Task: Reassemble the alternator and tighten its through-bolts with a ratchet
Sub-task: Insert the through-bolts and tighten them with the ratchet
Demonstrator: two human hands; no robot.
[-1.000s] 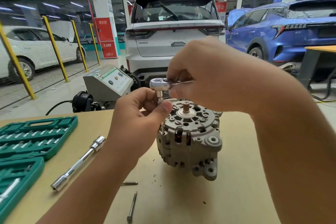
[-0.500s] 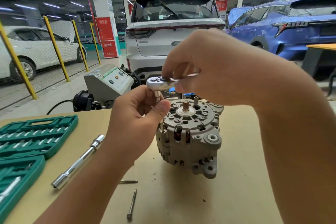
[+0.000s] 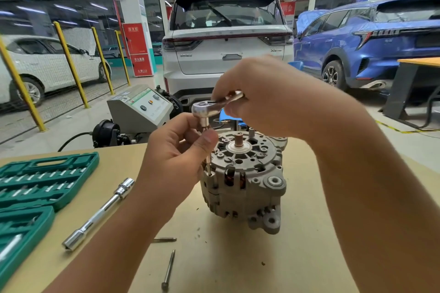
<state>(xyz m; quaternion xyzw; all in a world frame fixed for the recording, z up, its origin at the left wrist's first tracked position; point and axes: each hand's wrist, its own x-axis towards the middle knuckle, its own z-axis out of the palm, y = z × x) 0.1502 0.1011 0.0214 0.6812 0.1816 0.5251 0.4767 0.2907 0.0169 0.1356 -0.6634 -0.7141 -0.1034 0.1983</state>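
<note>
Alternator (image 3: 242, 181) — ribbed, cast grey metal housing, roughly drum-shaped, standing on end near the middle of the tan, matte tabletop (image 3: 238, 257); copper windings show through its side slots, a short copper-coloured shaft stub rises from the pale disc at its top centre, and mounting lugs with round holes jut from its lower right.

Socket case (image 3: 35, 181) — teal moulded plastic, two open halves at the table's left edge, rows of small bright metal bits seated in grooves.

Right hand (image 3: 266, 100) — above the alternator, fingers curled round the ratchet's handle.

Left hand (image 3: 176, 157) — beside the alternator's left flank, thumb and fingers pinching the slender upright shaft below the ratchet head.

Extension bar (image 3: 100, 214) — polished chrome rod with thicker ends, lying diagonally between case and alternator.

Ratchet (image 3: 209, 107) — bright chrome, rounded head over the housing's left rim, handle running into the right hand.

Through-bolt (image 3: 208, 164) — thin steel pin, upright, its lower end entering a hole at the housing's left edge.

Loose bolts — one long dull steel pin (image 3: 168, 269) near the front edge; a shorter one (image 3: 164, 239) just beyond it, partly behind the left forearm.
</note>
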